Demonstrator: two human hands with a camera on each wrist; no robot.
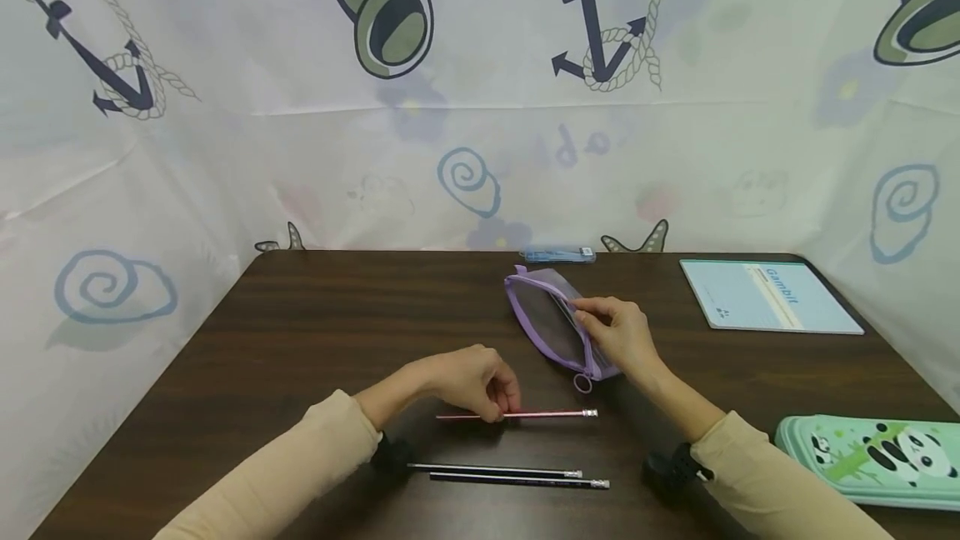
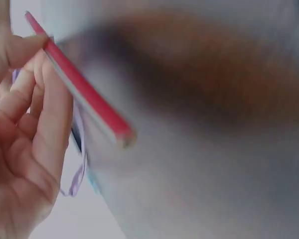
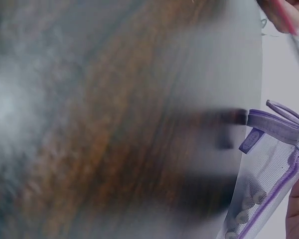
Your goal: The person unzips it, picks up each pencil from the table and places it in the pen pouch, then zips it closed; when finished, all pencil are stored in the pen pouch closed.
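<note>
My left hand [image 1: 476,382] pinches a red pencil [image 1: 547,415] between thumb and fingers, held level above the table with its silver end to the right. In the left wrist view the same pencil [image 2: 87,92] slants away from the thumb tip. My right hand [image 1: 618,336] holds the right edge of a purple mesh pencil pouch [image 1: 540,311], whose zipped mouth gapes toward the left. Several small round ends [image 3: 259,196] show through the mesh in the right wrist view. Nearer me, a dark pencil [image 1: 495,468] and a black pencil [image 1: 517,482] lie side by side on the table.
A green panda pencil case [image 1: 877,457] lies at the right front, beside my right sleeve. A light-blue notebook [image 1: 772,296] lies at the back right. Behind the pouch, a small blue item [image 1: 558,255] sits by the table's [image 1: 337,315] far edge, near the patterned curtain.
</note>
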